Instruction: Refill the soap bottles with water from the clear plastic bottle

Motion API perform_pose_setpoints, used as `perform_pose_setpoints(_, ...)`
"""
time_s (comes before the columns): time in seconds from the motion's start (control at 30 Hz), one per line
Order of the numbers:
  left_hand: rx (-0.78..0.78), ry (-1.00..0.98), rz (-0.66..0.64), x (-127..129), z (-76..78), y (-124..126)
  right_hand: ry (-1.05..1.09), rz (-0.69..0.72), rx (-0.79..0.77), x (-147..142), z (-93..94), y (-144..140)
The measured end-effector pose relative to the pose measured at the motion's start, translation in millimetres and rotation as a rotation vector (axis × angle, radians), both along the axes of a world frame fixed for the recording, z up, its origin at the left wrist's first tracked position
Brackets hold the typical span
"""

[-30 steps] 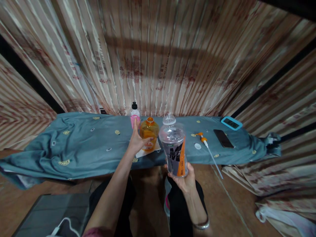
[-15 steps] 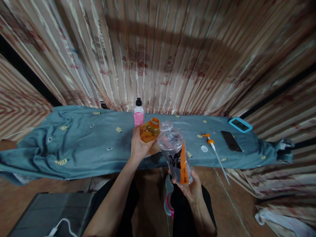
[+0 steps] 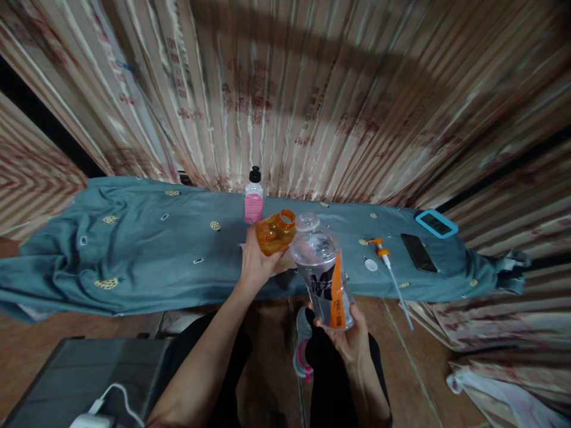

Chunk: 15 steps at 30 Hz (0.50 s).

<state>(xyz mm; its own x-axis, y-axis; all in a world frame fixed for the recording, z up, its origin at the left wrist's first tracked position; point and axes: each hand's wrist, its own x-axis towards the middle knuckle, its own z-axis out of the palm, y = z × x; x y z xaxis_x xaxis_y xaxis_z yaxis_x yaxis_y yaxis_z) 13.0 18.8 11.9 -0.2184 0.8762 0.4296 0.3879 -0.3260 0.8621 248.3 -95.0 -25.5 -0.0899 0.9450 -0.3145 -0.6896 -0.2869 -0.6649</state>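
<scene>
My left hand [image 3: 260,261] is wrapped round an orange see-through bottle [image 3: 273,235], which is uncapped and tilted with its mouth to the upper right. Close beside that mouth is the open neck of a clear plastic bottle [image 3: 319,267] with a black and orange label. My right hand [image 3: 347,330] grips this clear bottle near its base; it leans up and to the left. Whether the two bottles touch, I cannot tell. Behind the orange one stands a small bottle [image 3: 254,202] with a pink label and black cap.
A green cloth with pineapple prints covers the bench [image 3: 147,249]. To the right lie an orange pump head with a long tube [image 3: 387,259], a small clear disc [image 3: 370,264], a phone [image 3: 418,252] and a blue-framed digital clock [image 3: 436,224]. Curtains hang behind.
Both bottles have shifted slightly right in the view, still held mouth beside mouth. The view itself has moved a little. Neither hand has let go.
</scene>
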Motion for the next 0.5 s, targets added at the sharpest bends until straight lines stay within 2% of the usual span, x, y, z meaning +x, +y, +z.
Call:
perform_pose_setpoints(0.23,0.049,0.023,-0.020,-2.4,-3.8,3.9,-0.039,-0.027,0.007,-1.5,5.9,-3.6)
perform_pose_setpoints(0.5,0.034,-0.004,-0.034,0.0,-9.1,7.0,-0.097,-0.065,-0.041,0.2,22.9,-19.0)
